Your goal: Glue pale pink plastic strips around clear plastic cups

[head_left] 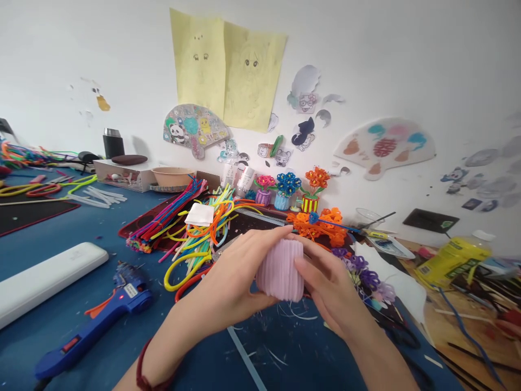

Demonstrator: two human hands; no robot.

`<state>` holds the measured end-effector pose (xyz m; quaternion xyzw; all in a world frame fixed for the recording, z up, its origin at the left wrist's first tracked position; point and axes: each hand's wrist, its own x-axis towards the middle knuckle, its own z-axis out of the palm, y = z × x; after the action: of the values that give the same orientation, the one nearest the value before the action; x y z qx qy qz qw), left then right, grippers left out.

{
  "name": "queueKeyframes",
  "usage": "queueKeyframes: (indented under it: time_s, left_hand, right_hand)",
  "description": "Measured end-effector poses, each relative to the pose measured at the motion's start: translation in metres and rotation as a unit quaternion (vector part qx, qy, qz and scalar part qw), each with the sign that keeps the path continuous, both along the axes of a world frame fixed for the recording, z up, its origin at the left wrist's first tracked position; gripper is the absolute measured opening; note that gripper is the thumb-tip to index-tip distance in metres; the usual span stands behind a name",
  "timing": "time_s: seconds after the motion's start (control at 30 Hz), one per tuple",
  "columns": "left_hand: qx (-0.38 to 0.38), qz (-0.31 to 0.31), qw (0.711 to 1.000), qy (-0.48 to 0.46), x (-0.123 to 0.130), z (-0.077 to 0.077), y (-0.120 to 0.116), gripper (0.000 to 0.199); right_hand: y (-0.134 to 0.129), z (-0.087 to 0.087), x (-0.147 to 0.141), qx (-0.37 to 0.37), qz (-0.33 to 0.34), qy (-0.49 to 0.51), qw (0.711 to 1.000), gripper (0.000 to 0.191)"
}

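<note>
Between my two hands is a small pale-lilac pot [280, 271] made of ribbed, fuzzy pipe cleaners, held above the blue table mat. My left hand [232, 266] wraps it from the left, thumb low and fingers over the top. My right hand [325, 271] grips its right side, with the thumb on the front. Some fingers of both hands are hidden behind the pot. Just right of my right hand lie purple pipe-cleaner flowers [368, 278], and orange pipe-cleaner flowers [317, 225] lie beyond it.
A blue glue gun [101, 320] and a white case [52, 279] lie at left. Bundled pipe cleaners [166, 217] and loose ones [215, 222] lie behind my left hand. Finished flower pots [281, 198] stand by the wall. A yellow bottle [453, 258] is at right.
</note>
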<state>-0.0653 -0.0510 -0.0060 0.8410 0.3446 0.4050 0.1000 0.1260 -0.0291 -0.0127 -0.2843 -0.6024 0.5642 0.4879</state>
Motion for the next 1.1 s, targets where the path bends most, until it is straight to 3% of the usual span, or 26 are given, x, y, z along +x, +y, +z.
queueKeyframes:
  time_s: [0.3,0.67,0.97,1.03,1.1]
  left_hand:
    - [0.003,0.038,0.999,-0.011,0.002,-0.001,0.0,0.097]
    - [0.007,0.019,0.999,-0.03,0.001,-0.006,0.006,0.097]
    - [-0.032,-0.014,0.998,-0.043,0.003,-0.011,0.013,0.094]
    - [-0.079,-0.034,0.993,-0.076,0.004,-0.014,0.015,0.103]
    - [-0.151,-0.062,0.977,-0.139,0.007,-0.017,0.018,0.098]
  right_hand:
    - [-0.002,0.004,0.002,-0.015,0.04,0.019,0.999,0.041]
    - [-0.003,0.005,0.005,-0.005,0.061,0.017,0.998,0.051]
    - [0.011,-0.006,0.003,0.011,-0.016,-0.001,1.0,0.035]
    - [0.012,-0.007,0.003,0.056,-0.054,-0.02,0.997,0.033]
    - [0.014,-0.008,0.003,0.111,-0.08,-0.041,0.99,0.032]
